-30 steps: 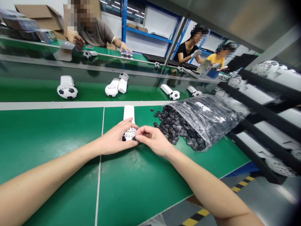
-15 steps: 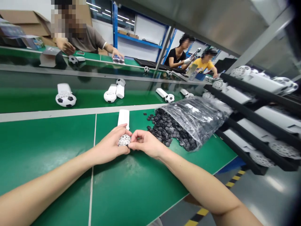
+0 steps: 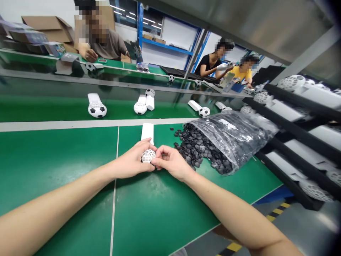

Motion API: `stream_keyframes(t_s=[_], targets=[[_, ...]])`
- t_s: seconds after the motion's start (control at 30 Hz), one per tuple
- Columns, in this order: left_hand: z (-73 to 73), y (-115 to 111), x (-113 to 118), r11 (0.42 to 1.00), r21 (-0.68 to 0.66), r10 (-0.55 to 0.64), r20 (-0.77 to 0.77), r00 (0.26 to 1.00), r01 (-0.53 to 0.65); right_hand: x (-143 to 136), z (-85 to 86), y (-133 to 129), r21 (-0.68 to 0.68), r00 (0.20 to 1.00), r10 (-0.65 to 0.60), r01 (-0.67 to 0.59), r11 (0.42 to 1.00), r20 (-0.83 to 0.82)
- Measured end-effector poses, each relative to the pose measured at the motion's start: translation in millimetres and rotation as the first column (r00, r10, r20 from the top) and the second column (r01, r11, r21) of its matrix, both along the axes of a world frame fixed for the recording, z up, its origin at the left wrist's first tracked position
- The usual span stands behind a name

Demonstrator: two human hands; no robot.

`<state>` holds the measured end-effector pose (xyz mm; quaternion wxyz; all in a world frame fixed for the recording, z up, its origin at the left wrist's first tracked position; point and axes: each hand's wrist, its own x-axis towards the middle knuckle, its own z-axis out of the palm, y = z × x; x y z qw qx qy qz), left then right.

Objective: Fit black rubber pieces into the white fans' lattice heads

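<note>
A white handheld fan with a round, football-patterned grille [image 3: 148, 155] lies in my left hand [image 3: 134, 161], whose fingers and thumb curl around the head. The fan's flat white handle [image 3: 147, 131] points away from me, over the green bench. At the right edge of the grille, my right hand [image 3: 172, 161] presses with thumb and fingertips pinched together. Whatever sits in that pinch is hidden. Just right of my hands, many small black pieces [image 3: 195, 142] spill out of a clear plastic bag [image 3: 231, 133].
Several football fans, one of them here [image 3: 97, 108], rest on the green conveyor [image 3: 53, 110] beyond the bench. Black racks [image 3: 301, 149] of white fan parts stand close on the right. Across the line sit three co-workers, one in a grey-brown shirt [image 3: 113, 44].
My view has turned a little left, so the scene sits further right. My hands stay at the fan; the dark bit by my right fingertips no longer shows. A co-worker has raised a dark item.
</note>
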<state>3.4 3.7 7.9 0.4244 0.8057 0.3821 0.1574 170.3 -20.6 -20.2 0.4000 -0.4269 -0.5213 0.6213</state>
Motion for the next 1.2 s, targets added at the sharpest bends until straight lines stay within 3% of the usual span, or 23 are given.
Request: stream_keyframes(t_s=[0.13,0.23,0.3,0.33,0.37,0.4,0.53,0.7,0.83,0.97,1.1,1.2], targets=[[-2.4,-1.0,0.5,0.998,0.051,0.028,0.02,0.999,-0.029,-1.1,-2.4,-3.2,0.108,0.993,-0.022,0.009,0.994,0.119],[-2.6,-2.0,0.1,0.996,0.087,0.027,-0.012,1.0,-0.026,10.3,3.2,14.0,0.154,0.942,0.02,-0.075,0.985,0.335],[-2.5,-1.8,-0.8,0.996,0.085,0.044,-0.049,0.998,-0.04,25.8,9.3,37.7,0.274,0.799,-0.1,-0.083,0.958,0.593],[-2.4,-1.4,-1.2,0.995,0.082,0.056,-0.063,0.996,-0.051,35.0,12.2,51.6,0.388,0.639,-0.248,-0.085,0.918,0.728],[-2.4,-1.0,-1.5,0.995,0.081,0.065,-0.072,0.995,-0.059,44.2,14.3,65.6,0.482,0.416,-0.392,-0.135,0.865,0.82],[-2.3,-0.5,-1.9,0.995,0.079,0.068,-0.075,0.995,-0.062,52.6,15.4,78.7,0.509,0.33,-0.441,-0.153,0.847,0.834],[-1.9,1.2,-3.1,0.997,0.061,0.053,-0.064,0.996,-0.049,69.7,9.9,111.4,0.458,0.154,-0.432,-0.271,0.846,0.889],[-4.4,5.2,-4.8,0.996,0.072,0.053,-0.024,0.998,-0.051,62.0,3.2,113.7,0.385,-0.032,-0.432,-0.401,0.832,0.901],[-7.3,8.4,-5.9,0.996,0.086,-0.003,0.037,0.999,0.0,55.6,6.4,110.2,0.337,-0.116,-0.434,-0.467,0.818,0.893],[-4.8,8.0,-8.8,0.992,0.126,-0.034,0.062,0.997,0.026,51.9,10.1,111.4,0.313,-0.137,-0.424,-0.483,0.818,0.895],[2.6,11.8,-17.7,0.993,0.115,0.033,-0.016,0.999,-0.031,54.3,18.8,112.0,0.363,-0.09,-0.438,-0.426,0.829,0.895],[7.5,19.9,-27.9,0.992,0.085,0.106,-0.112,0.988,-0.097,56.4,27.4,102.8,0.425,0.019,-0.453,-0.38,0.821,0.891]])
